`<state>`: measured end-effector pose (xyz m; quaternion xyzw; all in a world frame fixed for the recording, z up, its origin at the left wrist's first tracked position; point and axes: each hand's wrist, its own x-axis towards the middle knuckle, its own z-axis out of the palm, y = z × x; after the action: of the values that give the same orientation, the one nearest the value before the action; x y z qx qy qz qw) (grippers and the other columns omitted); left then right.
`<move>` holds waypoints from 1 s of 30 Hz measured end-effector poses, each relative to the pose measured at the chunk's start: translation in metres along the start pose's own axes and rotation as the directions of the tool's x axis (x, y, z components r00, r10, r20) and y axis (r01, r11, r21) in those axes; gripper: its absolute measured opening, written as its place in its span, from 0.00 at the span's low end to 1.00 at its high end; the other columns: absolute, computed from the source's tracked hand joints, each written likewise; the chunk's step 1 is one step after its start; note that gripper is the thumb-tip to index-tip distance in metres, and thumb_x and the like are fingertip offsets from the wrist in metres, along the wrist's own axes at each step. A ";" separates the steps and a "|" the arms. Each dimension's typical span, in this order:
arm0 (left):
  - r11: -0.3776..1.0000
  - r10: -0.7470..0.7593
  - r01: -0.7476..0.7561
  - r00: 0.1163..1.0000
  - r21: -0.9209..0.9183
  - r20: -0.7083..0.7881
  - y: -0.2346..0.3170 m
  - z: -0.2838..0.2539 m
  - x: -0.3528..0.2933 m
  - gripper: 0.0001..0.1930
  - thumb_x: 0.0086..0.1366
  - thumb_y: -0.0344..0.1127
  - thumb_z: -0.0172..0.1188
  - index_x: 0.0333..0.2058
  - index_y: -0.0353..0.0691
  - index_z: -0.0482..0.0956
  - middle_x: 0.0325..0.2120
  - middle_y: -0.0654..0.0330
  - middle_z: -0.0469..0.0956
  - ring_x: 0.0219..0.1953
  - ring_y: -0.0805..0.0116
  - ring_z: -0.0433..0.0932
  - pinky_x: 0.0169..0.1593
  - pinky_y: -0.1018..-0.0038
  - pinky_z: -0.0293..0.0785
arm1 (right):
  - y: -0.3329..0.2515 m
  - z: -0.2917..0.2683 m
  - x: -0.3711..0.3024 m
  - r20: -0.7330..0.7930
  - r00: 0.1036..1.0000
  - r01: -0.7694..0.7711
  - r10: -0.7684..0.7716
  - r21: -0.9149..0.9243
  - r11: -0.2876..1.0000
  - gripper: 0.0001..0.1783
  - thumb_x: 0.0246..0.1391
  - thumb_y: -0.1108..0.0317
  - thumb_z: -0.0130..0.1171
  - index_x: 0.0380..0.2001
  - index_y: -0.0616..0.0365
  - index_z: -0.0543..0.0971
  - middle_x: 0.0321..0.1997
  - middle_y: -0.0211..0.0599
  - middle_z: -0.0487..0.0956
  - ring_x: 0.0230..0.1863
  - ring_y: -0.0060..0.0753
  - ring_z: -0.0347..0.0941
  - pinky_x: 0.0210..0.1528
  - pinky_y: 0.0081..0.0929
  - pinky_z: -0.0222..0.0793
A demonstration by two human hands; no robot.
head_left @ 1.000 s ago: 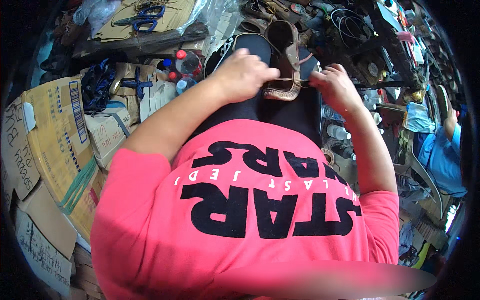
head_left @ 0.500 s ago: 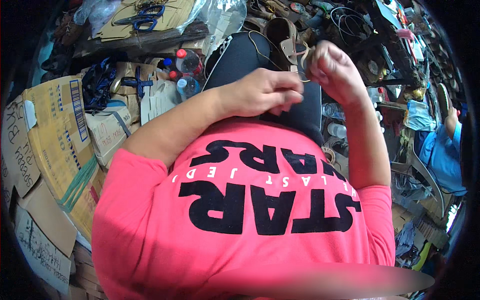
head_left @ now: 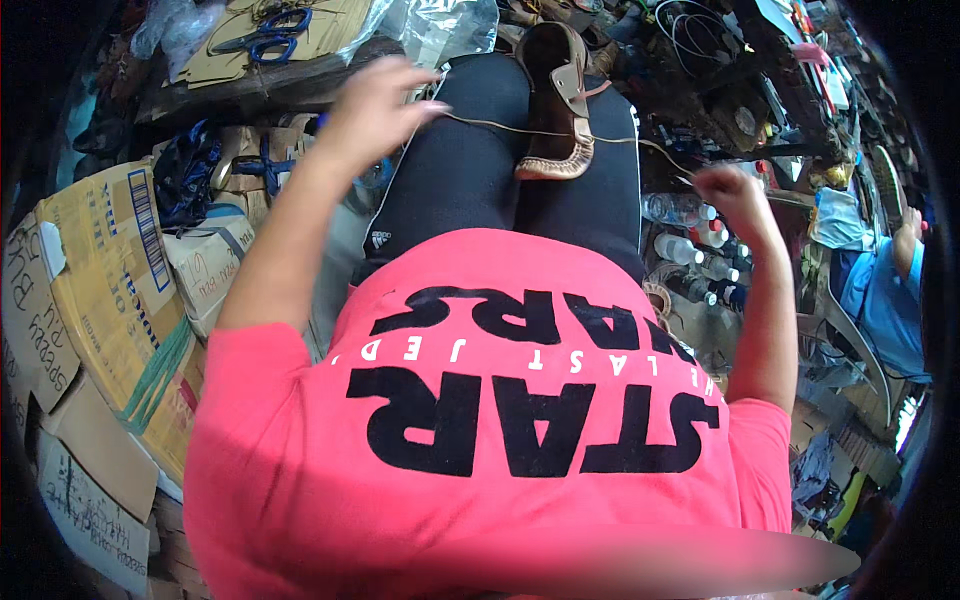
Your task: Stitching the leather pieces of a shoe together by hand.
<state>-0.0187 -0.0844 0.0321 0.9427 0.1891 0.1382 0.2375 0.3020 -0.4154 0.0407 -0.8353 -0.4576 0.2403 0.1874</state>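
Observation:
A brown leather shoe (head_left: 555, 168) with a stitched toe rests between my knees, its opening away from me. A thin tan thread (head_left: 490, 124) crosses it and runs out to both sides. My left hand (head_left: 385, 108), smeared by motion, is raised beyond my left thigh with the thread running to its thumb; the thumb and forefinger tips stand apart, and the other fingers curl in around the thread. Out past my right thigh, my right hand (head_left: 738, 195) is closed on the thread's other side. Both hands are off the shoe.
Blue-handled scissors (head_left: 275, 40) lie on cardboard sheets at the far left. Large cardboard boxes (head_left: 110, 290) stand along the left. Several plastic bottles (head_left: 680, 210) are beside my right thigh. A person in blue (head_left: 880, 300) is at the far right.
My hands have moved apart from near the shoe, the left outward to the left, the right outward and toward me. The thread now stretches across, and the shoe's toe is uncovered.

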 end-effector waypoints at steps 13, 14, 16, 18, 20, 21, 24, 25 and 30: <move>0.811 0.245 0.035 0.886 -0.584 0.394 0.060 0.088 0.091 0.19 0.45 0.41 0.70 0.35 0.38 0.80 0.32 0.58 0.81 0.34 0.68 0.79 0.43 0.74 0.72 | -0.070 0.048 0.071 0.084 0.939 0.280 -0.334 0.382 0.881 0.07 0.44 0.76 0.64 0.31 0.54 0.82 0.32 0.27 0.74 0.38 0.20 0.71 0.42 0.18 0.66; 0.832 0.233 0.073 0.853 -0.550 0.466 0.061 0.088 0.091 0.16 0.46 0.39 0.69 0.34 0.39 0.82 0.32 0.60 0.82 0.34 0.71 0.79 0.42 0.75 0.72 | -0.069 0.052 0.070 0.085 0.939 0.277 -0.333 0.385 0.881 0.07 0.44 0.76 0.64 0.31 0.54 0.82 0.32 0.27 0.74 0.38 0.20 0.71 0.42 0.18 0.66; 0.793 0.239 0.114 0.845 -0.598 0.479 0.060 0.091 0.091 0.14 0.48 0.37 0.68 0.34 0.39 0.83 0.33 0.60 0.82 0.34 0.72 0.78 0.43 0.76 0.72 | -0.070 0.061 0.068 0.086 0.952 0.198 -0.293 0.557 0.807 0.08 0.45 0.77 0.63 0.31 0.54 0.82 0.32 0.27 0.74 0.36 0.19 0.71 0.41 0.17 0.67; 0.749 0.245 0.157 0.837 -0.643 0.490 0.059 0.091 0.091 0.12 0.50 0.35 0.67 0.35 0.39 0.83 0.33 0.61 0.82 0.35 0.72 0.78 0.44 0.76 0.72 | -0.072 0.062 0.062 0.050 0.957 0.226 -0.284 0.483 0.846 0.08 0.45 0.77 0.63 0.31 0.54 0.82 0.32 0.27 0.74 0.36 0.19 0.71 0.40 0.18 0.67; 0.747 0.309 0.143 0.790 -0.649 0.529 0.058 0.089 0.092 0.13 0.53 0.29 0.63 0.39 0.36 0.81 0.35 0.61 0.80 0.39 0.72 0.76 0.49 0.77 0.68 | -0.076 0.063 0.055 0.015 0.960 0.250 -0.279 0.405 0.880 0.08 0.45 0.77 0.63 0.32 0.54 0.82 0.32 0.27 0.74 0.36 0.19 0.71 0.40 0.19 0.67; 0.746 0.309 0.144 0.789 -0.650 0.530 0.058 0.087 0.092 0.13 0.53 0.29 0.63 0.39 0.36 0.81 0.35 0.61 0.80 0.39 0.72 0.76 0.49 0.77 0.68 | -0.078 0.064 0.050 -0.030 0.959 0.270 -0.281 0.396 0.878 0.08 0.45 0.77 0.63 0.32 0.54 0.82 0.32 0.27 0.75 0.35 0.20 0.72 0.39 0.19 0.67; 0.768 0.381 0.053 0.763 -0.639 0.522 0.060 0.083 0.093 0.14 0.53 0.29 0.62 0.40 0.35 0.81 0.38 0.58 0.78 0.43 0.69 0.75 0.51 0.75 0.67 | -0.087 0.064 0.040 -0.109 0.946 0.324 -0.305 0.310 0.894 0.09 0.45 0.77 0.63 0.32 0.53 0.82 0.33 0.31 0.75 0.34 0.25 0.73 0.38 0.20 0.68; 0.793 0.379 0.041 0.747 -0.608 0.545 0.061 0.081 0.093 0.14 0.54 0.29 0.62 0.41 0.36 0.81 0.39 0.57 0.77 0.44 0.67 0.75 0.52 0.75 0.67 | -0.091 0.063 0.038 -0.140 0.933 0.357 -0.332 0.230 0.906 0.10 0.44 0.78 0.62 0.32 0.53 0.82 0.34 0.33 0.76 0.34 0.30 0.74 0.38 0.21 0.69; 0.827 0.426 -0.063 0.718 -0.559 0.550 0.059 0.082 0.093 0.13 0.55 0.30 0.60 0.41 0.39 0.81 0.41 0.56 0.76 0.45 0.63 0.74 0.53 0.73 0.66 | -0.122 0.047 0.030 -0.061 0.879 0.457 -0.472 -0.171 0.873 0.15 0.42 0.79 0.56 0.33 0.50 0.82 0.36 0.39 0.76 0.37 0.43 0.74 0.41 0.32 0.67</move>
<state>0.1104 -0.1256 0.0085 0.8512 -0.0803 -0.1244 0.5035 0.2065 -0.3231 0.0604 -0.7236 -0.6519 0.1103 0.1983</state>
